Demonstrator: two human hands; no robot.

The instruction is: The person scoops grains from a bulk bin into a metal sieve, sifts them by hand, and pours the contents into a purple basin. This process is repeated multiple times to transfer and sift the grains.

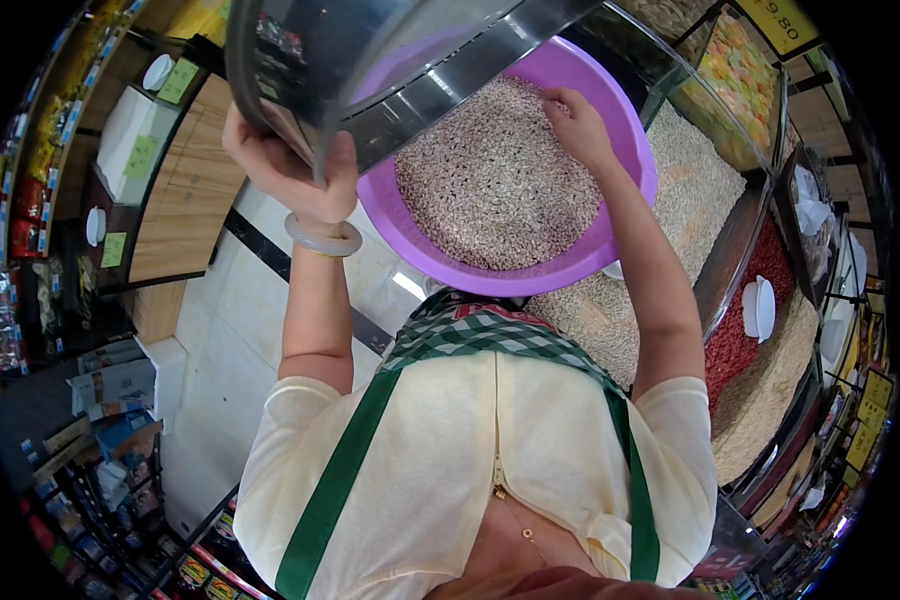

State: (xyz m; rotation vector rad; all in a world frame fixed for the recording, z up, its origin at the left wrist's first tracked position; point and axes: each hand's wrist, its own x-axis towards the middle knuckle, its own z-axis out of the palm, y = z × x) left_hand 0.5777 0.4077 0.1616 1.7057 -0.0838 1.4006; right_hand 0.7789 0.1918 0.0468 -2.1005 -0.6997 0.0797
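Note:
My left hand grips the grey rim of a large tilted container with shiny, partly see-through walls. The container covers the upper left part of a purple plastic basin. A heap of pale, speckled grain with scattered dark bits fills much of the basin. Reaching in from the right, my right hand is at the upper right edge of the heap. Its fingers are curled together, their tips close to the grain. Whether anything is pinched between them is too small to see.
On the right are bulk bins with pale grain, red beans with a white scoop, and colourful pieces behind clear panels. Wooden display counters and packed shelves line the left, beside a tiled floor.

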